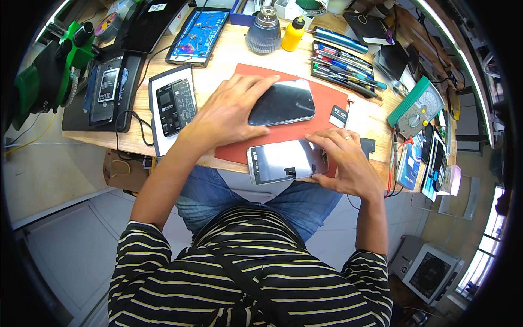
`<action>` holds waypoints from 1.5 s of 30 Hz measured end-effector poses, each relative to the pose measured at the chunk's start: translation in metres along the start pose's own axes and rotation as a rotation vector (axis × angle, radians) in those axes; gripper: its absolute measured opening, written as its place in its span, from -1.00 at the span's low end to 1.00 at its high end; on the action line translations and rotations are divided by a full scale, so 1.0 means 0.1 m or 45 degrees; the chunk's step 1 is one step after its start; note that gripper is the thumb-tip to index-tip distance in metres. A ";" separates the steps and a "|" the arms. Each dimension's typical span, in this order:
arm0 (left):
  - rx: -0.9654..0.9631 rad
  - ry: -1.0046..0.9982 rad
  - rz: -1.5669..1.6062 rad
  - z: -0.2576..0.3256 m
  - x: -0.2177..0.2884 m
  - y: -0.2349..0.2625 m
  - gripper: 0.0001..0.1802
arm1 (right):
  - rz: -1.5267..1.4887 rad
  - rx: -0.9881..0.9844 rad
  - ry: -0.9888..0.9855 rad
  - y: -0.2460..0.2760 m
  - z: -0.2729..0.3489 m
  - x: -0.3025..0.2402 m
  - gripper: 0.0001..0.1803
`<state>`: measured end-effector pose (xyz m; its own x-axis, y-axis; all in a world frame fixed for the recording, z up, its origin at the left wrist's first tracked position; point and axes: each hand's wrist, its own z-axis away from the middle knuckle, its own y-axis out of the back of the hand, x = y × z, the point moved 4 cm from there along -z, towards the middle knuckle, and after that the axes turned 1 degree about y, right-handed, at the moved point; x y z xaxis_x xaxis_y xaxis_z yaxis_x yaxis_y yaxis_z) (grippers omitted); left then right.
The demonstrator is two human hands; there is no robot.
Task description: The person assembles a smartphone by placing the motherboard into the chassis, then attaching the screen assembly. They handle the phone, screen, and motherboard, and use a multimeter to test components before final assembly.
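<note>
On a red mat (330, 97) lies a black smartphone (284, 103), its glossy dark face up. My left hand (224, 113) grips its left end, fingers along the far edge and thumb at the near side. Closer to me is a phone screen panel (278, 161), back side up, with a silvery reflective sheet and a small dark flex cable. It lies over the near edge of the mat and table. My right hand (351, 162) holds its right end between thumb and fingers. A gap separates the phone and the panel.
Left of the mat is a phone circuit board (177, 106) on a white-and-black tray. A blue parts tray (200, 35), glass bottle (263, 31) and yellow bottle (293, 35) stand behind. Rightward are a tool case (343, 68), a small dark card (338, 116) and a green multimeter (417, 109).
</note>
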<state>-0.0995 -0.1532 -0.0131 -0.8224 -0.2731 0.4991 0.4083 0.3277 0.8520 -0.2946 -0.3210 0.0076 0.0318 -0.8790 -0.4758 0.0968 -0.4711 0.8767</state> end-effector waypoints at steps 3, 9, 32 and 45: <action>-0.034 0.028 0.066 0.09 0.00 0.10 0.06 | -0.090 0.128 -0.008 0.06 0.01 0.06 -0.22; -0.034 0.058 0.215 0.11 -0.05 0.20 -0.05 | -0.139 0.472 -0.213 0.06 -0.13 0.19 -0.33; 0.305 0.287 1.306 -0.07 -0.44 0.05 -0.76 | -0.461 0.476 -0.252 0.01 -0.93 0.57 -0.75; 0.528 0.557 1.084 0.15 -0.49 0.02 -0.52 | -0.659 0.628 -0.328 -0.08 -1.01 0.64 -0.78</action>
<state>-0.0640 -0.1250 -0.0382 -0.0770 -0.0826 0.9936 0.5494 0.8281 0.1114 -0.1924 -0.3664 -0.0371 -0.1357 -0.4976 -0.8567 -0.4218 -0.7534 0.5044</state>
